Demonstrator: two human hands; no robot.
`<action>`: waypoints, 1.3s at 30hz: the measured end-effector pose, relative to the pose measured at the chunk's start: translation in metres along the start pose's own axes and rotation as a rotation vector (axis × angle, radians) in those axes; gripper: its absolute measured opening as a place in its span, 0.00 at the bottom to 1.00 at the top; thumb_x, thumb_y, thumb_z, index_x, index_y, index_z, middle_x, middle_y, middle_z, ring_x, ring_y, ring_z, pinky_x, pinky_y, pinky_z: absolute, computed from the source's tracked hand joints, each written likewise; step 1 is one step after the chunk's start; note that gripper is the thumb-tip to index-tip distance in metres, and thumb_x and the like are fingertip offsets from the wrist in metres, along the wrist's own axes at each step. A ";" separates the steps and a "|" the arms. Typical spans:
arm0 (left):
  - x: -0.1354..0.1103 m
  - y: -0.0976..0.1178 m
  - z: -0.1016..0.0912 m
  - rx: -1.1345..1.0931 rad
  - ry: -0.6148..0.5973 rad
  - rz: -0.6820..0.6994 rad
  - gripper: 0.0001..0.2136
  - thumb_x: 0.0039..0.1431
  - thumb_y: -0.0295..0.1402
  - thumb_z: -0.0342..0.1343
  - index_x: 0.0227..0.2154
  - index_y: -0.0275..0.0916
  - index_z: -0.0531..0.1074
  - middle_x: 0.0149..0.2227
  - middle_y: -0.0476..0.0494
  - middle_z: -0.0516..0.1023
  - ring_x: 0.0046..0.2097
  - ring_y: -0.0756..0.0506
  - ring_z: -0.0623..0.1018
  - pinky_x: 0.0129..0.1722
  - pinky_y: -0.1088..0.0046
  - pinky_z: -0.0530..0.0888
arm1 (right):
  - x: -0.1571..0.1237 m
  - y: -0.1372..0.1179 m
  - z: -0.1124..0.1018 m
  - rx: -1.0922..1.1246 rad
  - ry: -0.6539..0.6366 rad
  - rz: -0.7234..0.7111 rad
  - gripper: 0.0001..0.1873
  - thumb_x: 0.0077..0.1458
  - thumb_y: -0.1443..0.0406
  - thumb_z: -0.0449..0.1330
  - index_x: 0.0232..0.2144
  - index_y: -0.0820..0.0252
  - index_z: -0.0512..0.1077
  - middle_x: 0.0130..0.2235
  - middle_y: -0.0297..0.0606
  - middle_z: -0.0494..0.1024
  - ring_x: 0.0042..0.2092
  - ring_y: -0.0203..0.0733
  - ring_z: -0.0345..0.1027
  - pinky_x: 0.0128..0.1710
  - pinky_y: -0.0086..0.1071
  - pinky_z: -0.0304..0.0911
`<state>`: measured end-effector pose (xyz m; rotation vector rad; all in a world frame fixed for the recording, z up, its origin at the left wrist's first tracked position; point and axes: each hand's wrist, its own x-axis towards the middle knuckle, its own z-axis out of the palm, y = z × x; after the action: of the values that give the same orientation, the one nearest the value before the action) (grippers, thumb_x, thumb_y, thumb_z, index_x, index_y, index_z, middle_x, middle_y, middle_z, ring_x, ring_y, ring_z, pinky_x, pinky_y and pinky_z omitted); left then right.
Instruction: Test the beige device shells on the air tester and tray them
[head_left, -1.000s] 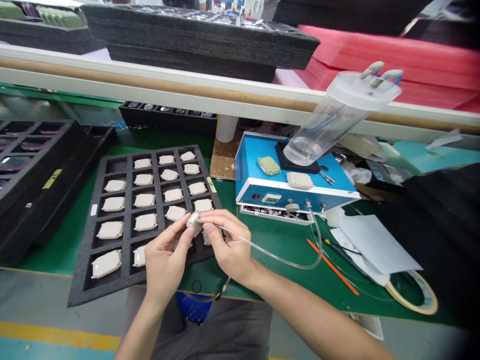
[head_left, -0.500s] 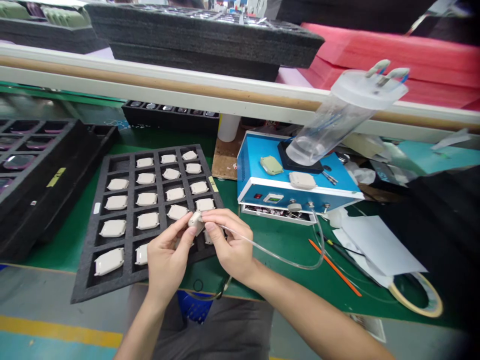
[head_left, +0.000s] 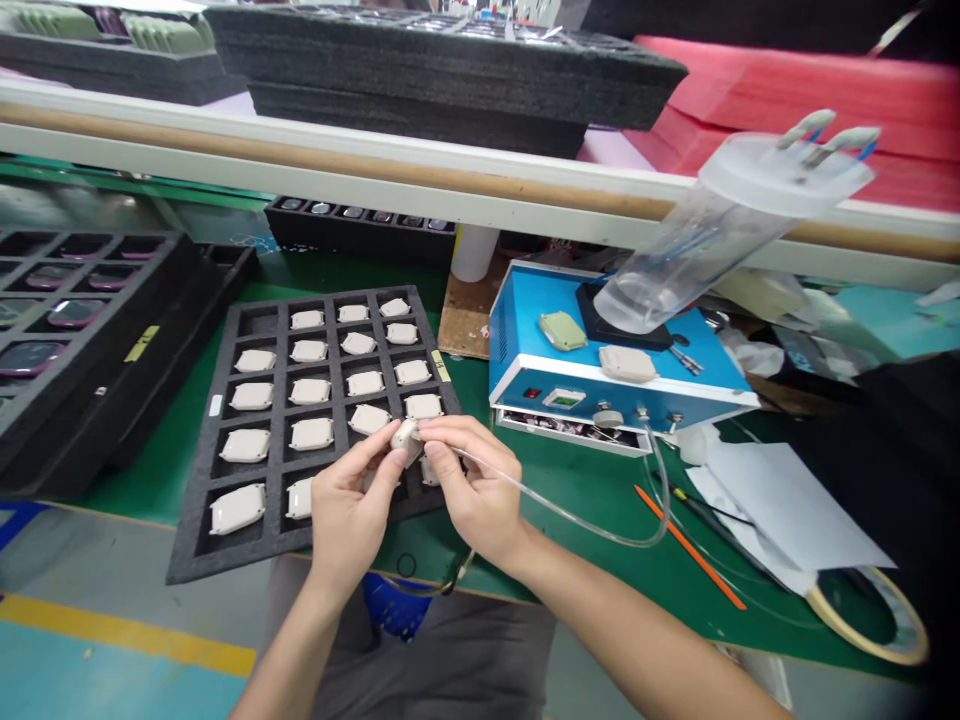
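Observation:
My left hand (head_left: 351, 510) pinches a small beige watch case (head_left: 407, 440) on its edge between thumb and fingers. My right hand (head_left: 480, 490) is closed on the end of a clear thin tube (head_left: 566, 521), held right against the case; the tip itself is hidden by my fingers. Both hands are over the near right part of a black foam tray (head_left: 196, 515). Beige watch cases like the one I hold, such as this one (head_left: 246, 446), lie in most of its compartments. The tube loops back to the front of a blue box-shaped machine (head_left: 517, 330).
A clear cylinder (head_left: 697, 240), a green case (head_left: 562, 330) and a beige case (head_left: 627, 363) are on the machine. To the right lie an orange stick (head_left: 690, 548), white paper (head_left: 795, 500) and a tape roll (head_left: 911, 650). Stacked black trays (head_left: 150, 400) stand left; a shelf rail (head_left: 375, 180) crosses behind.
The whole view has shifted, so the bench and hands appear slightly farther right. My hands keep the same grip on the watch case and tube, with no clear movement relative to the tray.

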<state>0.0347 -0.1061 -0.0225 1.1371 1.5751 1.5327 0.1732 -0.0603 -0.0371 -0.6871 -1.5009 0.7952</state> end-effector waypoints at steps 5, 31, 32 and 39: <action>0.000 0.000 0.001 -0.004 0.002 -0.006 0.18 0.58 0.43 0.70 0.49 0.39 0.85 0.48 0.40 0.87 0.46 0.37 0.88 0.50 0.62 0.85 | 0.000 0.000 0.000 -0.001 0.001 0.003 0.11 0.66 0.72 0.62 0.43 0.53 0.82 0.44 0.39 0.85 0.47 0.41 0.80 0.49 0.36 0.77; -0.004 0.003 -0.002 0.047 -0.021 0.001 0.18 0.61 0.41 0.66 0.49 0.36 0.84 0.47 0.38 0.88 0.45 0.38 0.88 0.48 0.62 0.85 | 0.003 -0.006 -0.001 -0.033 0.010 0.005 0.09 0.66 0.69 0.62 0.40 0.54 0.83 0.42 0.40 0.86 0.44 0.42 0.82 0.47 0.37 0.78; 0.001 0.009 -0.007 0.093 -0.034 0.031 0.17 0.64 0.40 0.63 0.50 0.36 0.84 0.48 0.38 0.88 0.46 0.38 0.87 0.48 0.63 0.84 | 0.004 -0.009 -0.003 -0.043 0.014 0.019 0.09 0.66 0.68 0.62 0.40 0.53 0.83 0.42 0.40 0.86 0.44 0.43 0.82 0.48 0.37 0.78; 0.166 0.060 -0.090 0.920 -0.035 0.212 0.14 0.65 0.25 0.54 0.48 0.34 0.83 0.52 0.35 0.86 0.57 0.36 0.81 0.62 0.58 0.72 | -0.010 -0.055 -0.024 0.193 -0.215 0.626 0.19 0.59 0.51 0.70 0.47 0.53 0.82 0.47 0.47 0.86 0.46 0.50 0.83 0.46 0.42 0.82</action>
<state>-0.1060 0.0023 0.0647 1.8368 2.2692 0.8549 0.1993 -0.0988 0.0016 -0.9632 -1.3790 1.5076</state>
